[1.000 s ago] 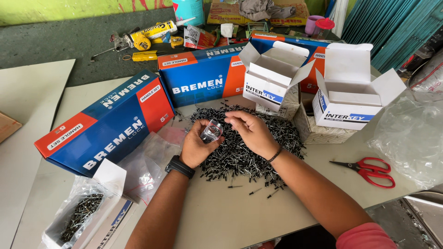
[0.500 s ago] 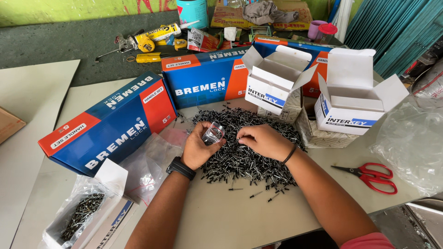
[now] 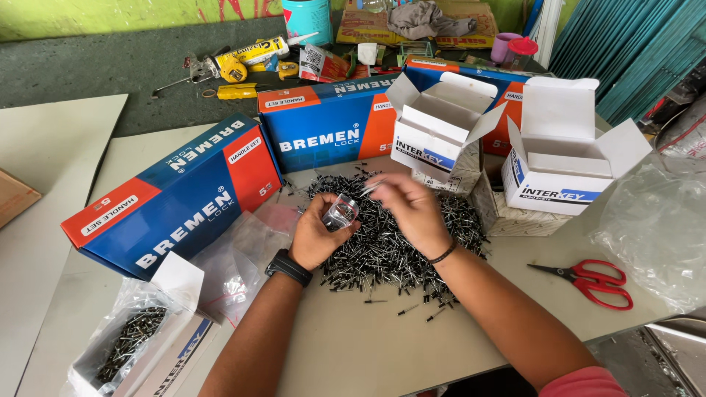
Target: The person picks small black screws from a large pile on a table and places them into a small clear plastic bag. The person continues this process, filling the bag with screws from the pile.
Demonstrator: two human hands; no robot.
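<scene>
My left hand (image 3: 315, 234), with a black watch on the wrist, holds a small clear plastic bag (image 3: 340, 211) open end up over a heap of small black rivets (image 3: 390, 246) on the table. My right hand (image 3: 408, 207) is lifted just right of the bag, blurred by motion, with its fingers pinched on a few rivets (image 3: 370, 189) near the bag's mouth.
Long blue and orange boxes (image 3: 176, 200) (image 3: 331, 126) border the heap at left and behind. Two open white cartons (image 3: 435, 136) (image 3: 562, 158) stand at right. Red scissors (image 3: 592, 281) lie at right. A bag of rivets (image 3: 129, 340) sits at lower left. Tools (image 3: 235, 66) lie at the back.
My right hand dipped onto the rivet heap half a second ago, then rose with rivets toward the bag. My left hand and the bag stayed in place.
</scene>
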